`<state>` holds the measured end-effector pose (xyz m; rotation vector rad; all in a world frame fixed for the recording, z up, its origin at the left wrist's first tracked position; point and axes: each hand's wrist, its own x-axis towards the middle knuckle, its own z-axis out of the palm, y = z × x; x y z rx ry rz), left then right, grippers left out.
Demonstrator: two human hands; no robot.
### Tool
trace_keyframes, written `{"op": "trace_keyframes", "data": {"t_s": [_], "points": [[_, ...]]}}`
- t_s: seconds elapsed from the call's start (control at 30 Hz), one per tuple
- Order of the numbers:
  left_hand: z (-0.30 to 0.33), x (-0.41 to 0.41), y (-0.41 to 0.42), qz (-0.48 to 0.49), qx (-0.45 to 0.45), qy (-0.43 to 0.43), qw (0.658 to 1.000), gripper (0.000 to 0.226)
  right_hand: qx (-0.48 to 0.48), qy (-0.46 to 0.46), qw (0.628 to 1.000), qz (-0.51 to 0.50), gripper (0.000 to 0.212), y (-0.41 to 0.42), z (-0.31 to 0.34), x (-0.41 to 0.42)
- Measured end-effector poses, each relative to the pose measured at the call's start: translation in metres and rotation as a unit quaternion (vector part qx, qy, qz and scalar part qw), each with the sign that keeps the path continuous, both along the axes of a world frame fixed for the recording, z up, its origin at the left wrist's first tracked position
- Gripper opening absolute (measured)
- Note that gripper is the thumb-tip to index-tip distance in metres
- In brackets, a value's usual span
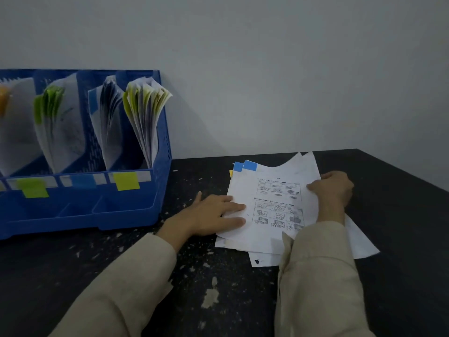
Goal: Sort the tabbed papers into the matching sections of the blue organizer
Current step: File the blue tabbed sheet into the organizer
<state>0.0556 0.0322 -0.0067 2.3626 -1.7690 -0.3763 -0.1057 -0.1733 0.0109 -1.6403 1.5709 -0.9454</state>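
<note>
- Over on the left, the blue organizer (155, 181) is being kept against the wall on the dark, speckled table (209, 283), and its upright sections are being filled with fanned-out papers: an orange-tabbed bunch (4, 100) at the frame edge, then a green-tabbed bunch (52, 103), a blue-tabbed bunch (107, 105) and a yellow-tabbed bunch (145, 103).
- Along the front rail, the sections are being marked by coloured labels: a green label (32, 188), a blue label (83, 181) and a yellow label (126, 181).
- Just right of the organizer, the left hand (213, 215) is being laid flat on the near-left edge of the loose paper stack (243, 242), fingers straight and slightly spread, pressing it down.
- The stack is being kept on the table, well apart from the organizer. A printed worksheet (277, 205) with cartoon panels is sitting on top, with a blue tab (250, 165) at its far-left corner. A second blue tab and a sliver of yellow are peeking out beside it.
- On the right, the worksheet's right edge is being pinched by the right hand (336, 188), fingers curled around it, so that side is being lifted and bent.
- Both arms are being covered by beige sleeves (320, 288).
</note>
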Motion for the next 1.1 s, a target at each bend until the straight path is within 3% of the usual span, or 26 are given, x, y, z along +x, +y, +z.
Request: {"op": "trace_keyframes", "data": {"t_s": [0.3,0.5,0.77,0.93,1.1], "points": [[0.005,0.003,0.002,0.018,-0.036,0.045,0.998,0.067,-0.129,-0.035,0.99,-0.046,0.019,0.002,0.004,0.006],[0.022,0.009,0.005,0.027,-0.131,0.121,0.984,0.058,-0.208,-0.169,0.963,0.031,0.015,0.003,0.011,0.008],[0.036,0.009,0.01,0.043,-0.272,0.197,0.941,0.044,-0.13,-0.39,0.902,0.129,0.008,0.002,0.02,0.009],[0.046,0.009,0.012,0.009,-0.325,0.209,0.922,0.039,-0.066,-0.43,0.88,0.191,0.014,0.005,0.026,0.014],[0.068,0.013,0.025,0.037,-0.419,0.178,0.89,0.05,-0.045,-0.438,0.848,0.296,0.013,0.026,0.049,0.026]]}}
